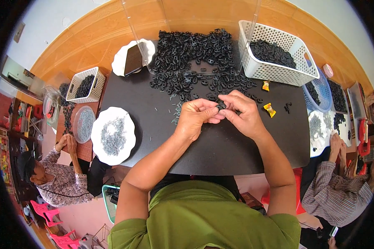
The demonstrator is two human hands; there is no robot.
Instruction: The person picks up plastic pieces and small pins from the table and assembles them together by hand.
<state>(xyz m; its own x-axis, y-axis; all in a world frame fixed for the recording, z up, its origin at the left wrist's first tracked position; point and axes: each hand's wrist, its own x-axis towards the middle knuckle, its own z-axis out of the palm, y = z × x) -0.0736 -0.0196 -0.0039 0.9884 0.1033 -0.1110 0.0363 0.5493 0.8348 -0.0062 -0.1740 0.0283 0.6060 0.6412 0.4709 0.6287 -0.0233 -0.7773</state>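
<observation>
My left hand (195,118) and my right hand (242,112) meet over the middle of the black table (220,153), fingertips pinched together on a small black plastic part (221,105). Just beyond them a large heap of the same black oval parts (193,58) spreads across the far half of the table. A few short grey pins (175,112) lie scattered beside my left hand. A white scalloped plate (94,137) with a pile of grey pins sits at the table's left edge.
A white perforated basket (274,68) with black parts stands at the far right, two yellow wrapped sweets (270,109) near it. A phone lies on a white plate (120,62) far left. Other people sit left and right at neighbouring tables with baskets and plates.
</observation>
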